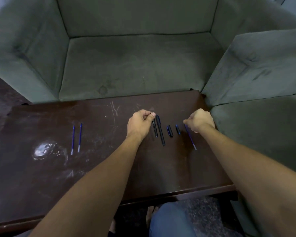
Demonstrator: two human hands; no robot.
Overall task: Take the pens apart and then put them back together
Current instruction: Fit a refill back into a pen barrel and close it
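Left grip [141,121] pinches the black barrel [155,128] at its far end; right grip [199,121] pinches a blue refill [191,141] right of that barrel.

A dark brown, scratched wooden counter [41,177] is filling the lower half, catching a pale glare of light [44,150] toward 8 o'clock. A grey-green upholstered sofa [135,62] is sitting behind it at 12 o'clock, with a matching grey-green seat [263,69] crowding in at 3 o'clock. Dark speckled floor [203,216] is showing at 6 o'clock.
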